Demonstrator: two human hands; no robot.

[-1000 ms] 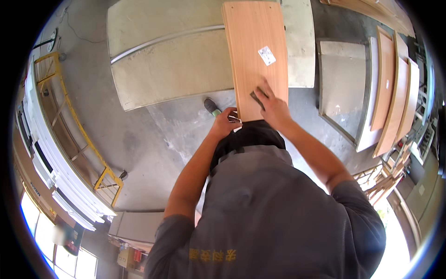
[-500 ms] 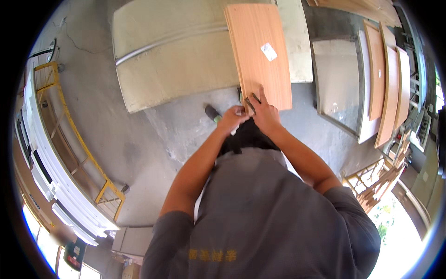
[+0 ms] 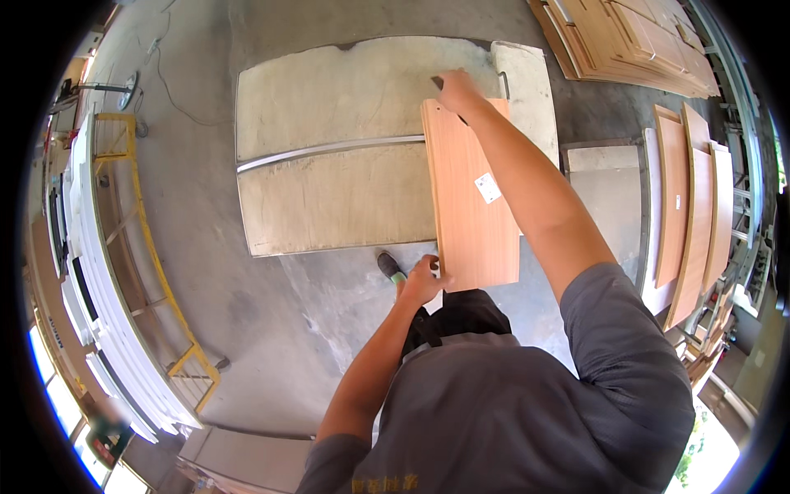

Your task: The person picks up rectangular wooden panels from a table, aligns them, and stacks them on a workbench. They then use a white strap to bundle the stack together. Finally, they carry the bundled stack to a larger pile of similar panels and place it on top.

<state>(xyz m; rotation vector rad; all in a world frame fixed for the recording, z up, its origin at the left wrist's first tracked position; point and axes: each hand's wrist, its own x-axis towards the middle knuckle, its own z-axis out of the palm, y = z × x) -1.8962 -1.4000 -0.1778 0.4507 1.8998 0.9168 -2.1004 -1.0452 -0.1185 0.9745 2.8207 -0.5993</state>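
A wood-grain board (image 3: 473,222) with a white label lies lengthwise on a pale, worn worktop (image 3: 337,198); edges along its left side suggest a stack. My right hand (image 3: 459,90) is at the board's far end, fingers closed on a small dark flat piece (image 3: 438,82) whose kind I cannot make out. Closer to me, my left hand (image 3: 424,280) is at the board's near left corner with its fingers curled. Whatever those fingers hold, if anything, is hidden. The right forearm crosses above the board's right edge.
A metal strip (image 3: 346,146) runs across the worktop. Leaning boards (image 3: 671,198) and stacked panels (image 3: 625,41) are on the right. A yellow metal frame (image 3: 148,255) with long white panels (image 3: 107,305) stands left. A cable (image 3: 169,90) lies on the floor.
My right hand has gone from the board's near end to its far end with the dark piece. The left hand stays by the near corner. The view has shifted, so the worktop appears lower.
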